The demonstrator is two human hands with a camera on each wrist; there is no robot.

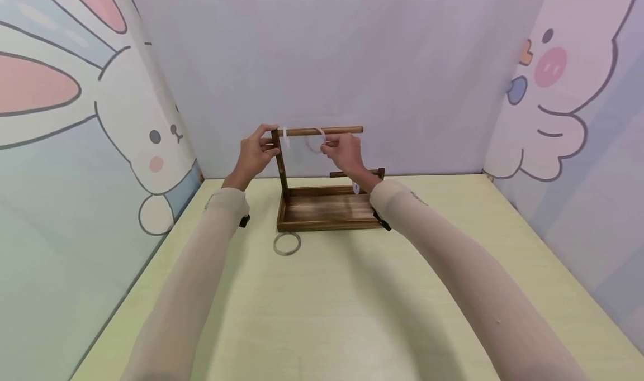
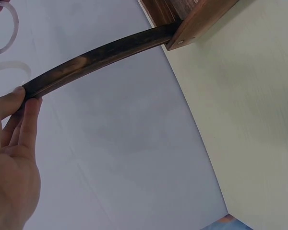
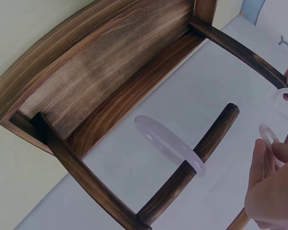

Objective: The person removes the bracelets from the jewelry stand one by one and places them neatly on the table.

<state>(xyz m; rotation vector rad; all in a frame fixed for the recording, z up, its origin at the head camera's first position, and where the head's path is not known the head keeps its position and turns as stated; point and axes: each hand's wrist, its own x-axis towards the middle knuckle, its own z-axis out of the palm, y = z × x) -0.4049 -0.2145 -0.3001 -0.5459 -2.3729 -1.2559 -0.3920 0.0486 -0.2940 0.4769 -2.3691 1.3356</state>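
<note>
A dark wooden stand [image 1: 280, 166] has a tall post at the left with a long top bar [image 1: 347, 130]. My left hand [image 1: 254, 151] grips the head of that post, thumb and fingers on either side in the left wrist view. With thumb and fingertips, my right hand [image 1: 346, 151] pinches a pale bangle [image 1: 322, 133] that overlaps the top bar in the head view. Closer to the post, a white bangle [image 1: 285, 137] hangs on the same bar. In the right wrist view, another translucent bangle [image 3: 170, 146] hangs around the short lower bar [image 3: 221, 127].
The stand's shallow tray base [image 1: 327, 225] sits on the pale tabletop [image 1: 312, 314]. A greyish bangle [image 1: 275, 243] lies flat in front of the tray's left corner. Behind rises a plain wall [image 1: 342, 51], with cartoon-printed panels [image 1: 126, 124] at the sides.
</note>
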